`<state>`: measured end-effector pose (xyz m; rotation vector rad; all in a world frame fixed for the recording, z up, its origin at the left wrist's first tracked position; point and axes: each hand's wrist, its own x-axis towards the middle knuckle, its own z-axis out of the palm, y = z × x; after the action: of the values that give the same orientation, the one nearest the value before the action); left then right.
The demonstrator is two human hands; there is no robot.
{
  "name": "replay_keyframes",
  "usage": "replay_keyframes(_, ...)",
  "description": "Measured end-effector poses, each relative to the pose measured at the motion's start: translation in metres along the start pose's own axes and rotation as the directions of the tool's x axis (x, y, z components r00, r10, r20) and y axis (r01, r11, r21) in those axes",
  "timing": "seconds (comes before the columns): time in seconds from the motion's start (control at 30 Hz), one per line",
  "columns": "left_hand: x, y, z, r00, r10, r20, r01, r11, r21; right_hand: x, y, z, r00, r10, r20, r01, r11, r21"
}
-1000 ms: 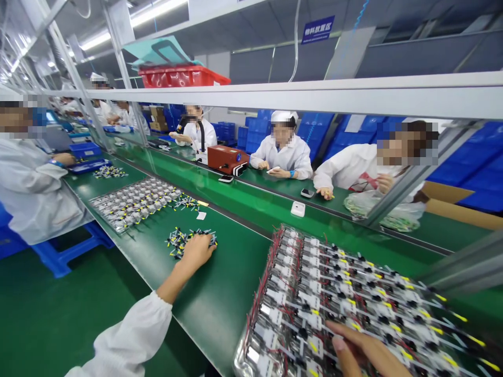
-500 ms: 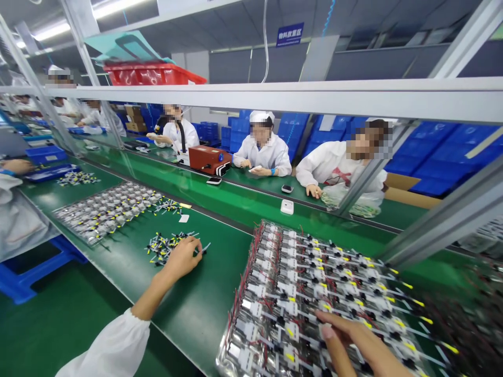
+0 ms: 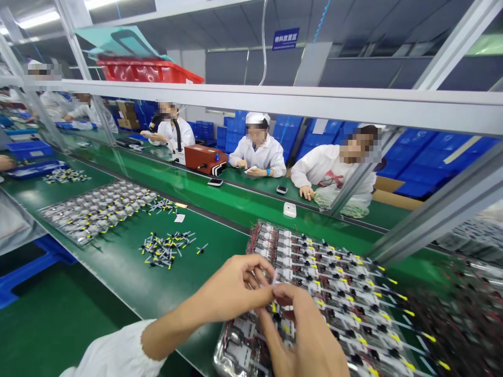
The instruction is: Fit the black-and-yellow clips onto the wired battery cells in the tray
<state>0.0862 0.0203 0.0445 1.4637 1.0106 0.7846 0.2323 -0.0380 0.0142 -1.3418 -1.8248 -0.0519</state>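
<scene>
My left hand and my right hand meet above a foil-edged tray of wired electronic assemblies, which have red wires and black and yellow tips. The left fingertips pinch a small pale part over the tray, and the right fingers curl close beside them. Whether the right hand grips that part is hidden. To the left, on the green bench, lies a loose pile of small black and yellow parts. A second tray of assemblies sits beyond it.
Across a metal rail, co-workers in white coats sit at a parallel green bench with a red device, a phone and a white box. A red crate stands on the overhead shelf. Blurred assemblies lie at the right.
My left hand has left the pile of small parts and moved right over the tray. My right hand has drawn in and curled toward it, and the view has tilted slightly.
</scene>
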Motion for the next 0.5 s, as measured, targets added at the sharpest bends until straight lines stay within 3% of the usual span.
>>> replay_keyframes(0.13,0.004,0.006,0.01,0.999,0.029,0.041,-0.027,0.999,-0.039,0.006,0.001,-0.011,0.999,0.041,-0.01,-0.041,0.998,-0.052)
replay_keyframes(0.23,0.007,0.003,-0.003,0.981,0.064,0.186,-0.058,0.998,-0.036,0.007,0.012,-0.024,0.997,0.063,0.051,-0.059,0.995,-0.081)
replay_keyframes(0.3,0.013,-0.004,-0.021,0.962,0.17,0.214,-0.198,0.974,0.114,0.006,0.028,-0.03,0.996,0.024,0.082,-0.015,0.993,-0.118)
replay_keyframes(0.33,0.018,-0.009,-0.03,0.941,0.25,0.228,-0.303,0.924,0.235,0.005,0.038,-0.034,0.995,-0.014,0.102,0.028,0.99,-0.135)
replay_keyframes(0.4,0.03,-0.022,-0.048,0.864,0.391,0.318,-0.5,0.74,0.449,0.005,0.055,-0.041,0.982,-0.094,0.167,0.12,0.981,-0.15)
replay_keyframes(0.5,0.048,-0.039,-0.064,0.754,0.423,0.504,-0.655,0.545,0.523,0.007,0.069,-0.054,0.957,-0.136,0.255,0.18,0.971,-0.158)
